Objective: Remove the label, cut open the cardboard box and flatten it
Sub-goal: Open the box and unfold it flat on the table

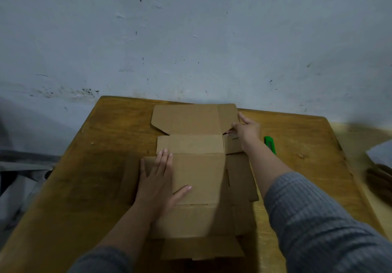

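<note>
On the worn wooden table (89,166), seen from my head camera, the brown cardboard box (197,175) lies opened out, nearly flat. My left hand (158,179) presses it with straight fingers. My right hand (246,131) pinches a side flap at the far right corner. Pulling too hard could tear that flap or drag the sheet toward the green utility knife (269,145) just beside my wrist.

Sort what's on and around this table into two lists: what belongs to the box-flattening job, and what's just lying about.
Part of the job:
cardboard box, opened out flat on the wooden table
left hand, pressing flat on the box
right hand, at a far-right flap
green cutter, lying right of the box

Just lying about:
dark blurred object at the right edge
pale object behind it
</note>
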Motion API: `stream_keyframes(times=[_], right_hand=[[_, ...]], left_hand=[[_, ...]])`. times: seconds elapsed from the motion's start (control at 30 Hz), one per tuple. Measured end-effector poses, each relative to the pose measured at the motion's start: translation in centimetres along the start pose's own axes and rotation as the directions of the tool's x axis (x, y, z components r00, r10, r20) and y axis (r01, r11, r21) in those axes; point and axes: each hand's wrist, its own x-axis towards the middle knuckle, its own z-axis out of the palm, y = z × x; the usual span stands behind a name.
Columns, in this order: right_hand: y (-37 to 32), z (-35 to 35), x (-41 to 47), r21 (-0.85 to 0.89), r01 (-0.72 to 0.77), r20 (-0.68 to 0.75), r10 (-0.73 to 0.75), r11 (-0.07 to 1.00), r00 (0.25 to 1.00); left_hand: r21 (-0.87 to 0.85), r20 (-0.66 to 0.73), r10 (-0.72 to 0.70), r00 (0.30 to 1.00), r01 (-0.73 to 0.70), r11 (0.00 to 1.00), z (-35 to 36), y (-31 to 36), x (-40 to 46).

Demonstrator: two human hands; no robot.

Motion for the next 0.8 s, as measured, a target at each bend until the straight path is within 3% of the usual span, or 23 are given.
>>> stream_keyframes(times=[0.17, 0.27, 0.47, 0.67, 0.8], right_hand=[[-1.7, -1.9, -0.9, 0.131, -0.002, 0.075, -0.008, 0.991, 0.997], [-2.2, -3.3, -1.6, 0.092, 0.036, 0.1, -0.045, 0.995, 0.994], [-0.2, -4.3, -3.0, 0.088, 0.081, 0.072, -0.087, 0.993, 0.994], [0.6, -4.0, -4.3, 0.101, 0.117, 0.052, -0.123, 0.988, 0.991], [1.0, -4.2, -5.2, 0.118, 0.131, 0.079, -0.141, 0.984, 0.987]], left_hand=[[0.071, 0.017, -0.017, 1.0, 0.015, 0.997, -0.5, 0.2, 2.5], [0.152, 0.031, -0.007, 0.999, 0.002, 0.988, -0.8, 0.3, 3.7], [0.144, 0.014, -0.026, 1.0, 0.024, 0.989, -0.7, 1.2, 3.5], [0.168, 0.253, 0.03, 0.967, -0.075, 0.983, -2.4, 1.5, 1.2], [0.147, 0.289, 0.028, 0.957, -0.073, 0.986, -2.2, 1.2, -0.1]])
